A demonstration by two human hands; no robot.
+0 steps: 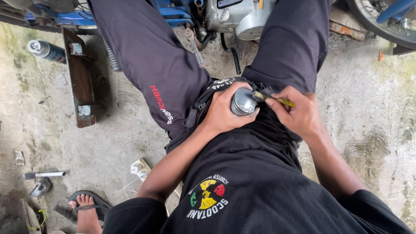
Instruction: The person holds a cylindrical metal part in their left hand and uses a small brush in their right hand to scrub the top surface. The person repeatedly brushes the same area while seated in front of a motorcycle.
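My left hand is wrapped around a round grey metal part held in my lap. My right hand grips a thin tool with a yellow handle, and its tip rests against the top edge of the metal part. Both hands sit between my knees, over dark trousers and a black shirt.
A motorbike engine and blue frame stand just ahead, with a wheel at top right. On the concrete floor to the left lie a rusty metal bracket, a spray can, a silver tool, and a white plug adapter. My sandalled foot shows at the lower left.
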